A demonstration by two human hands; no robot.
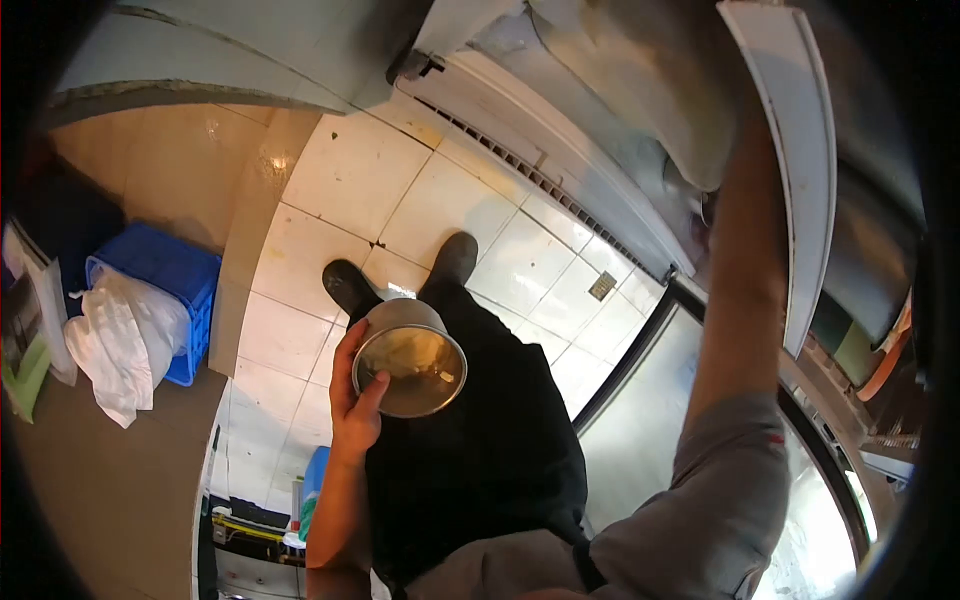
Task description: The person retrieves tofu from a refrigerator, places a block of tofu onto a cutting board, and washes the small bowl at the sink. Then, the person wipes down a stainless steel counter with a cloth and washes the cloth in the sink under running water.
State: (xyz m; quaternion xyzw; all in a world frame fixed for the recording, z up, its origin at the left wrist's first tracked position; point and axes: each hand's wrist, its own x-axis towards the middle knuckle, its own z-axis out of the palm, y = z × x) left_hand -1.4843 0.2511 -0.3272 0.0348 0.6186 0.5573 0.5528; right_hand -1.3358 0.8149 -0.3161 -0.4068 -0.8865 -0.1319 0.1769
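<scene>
Left hand [352, 395] grasps a round metal container [405, 318] by its side, thumb at the rim and fingers around the outer wall; mouth faces the camera, pale yellowish tone inside, contents or reflection not distinguishable. Container is in front of the dark trousers [480, 430], below the two dark shoes [352, 290] in view. Right forearm [735, 290] extends upward alongside a white curved panel [808, 150]; the right hand is lost in the blurred, shadowed area there, so whether it is clenched or released cannot be told. Panel edge lies close against the arm, leaving little side room. Beyond the shoes, white floor tiles [340, 180] give open room up to a white slotted strip [520, 165] at upper centre; a small floor drain [602, 287] sits toward the right, near a dark-framed panel [640, 365]. Far left, a blue crate [165, 255] stands by a brown surface edge, a white bag [125, 330] hanging over its side. Red mark [776, 440] on the grey sleeve [735, 480] is too small to read. Green item [28, 385] at far left is partly lost in the dark lens border.
</scene>
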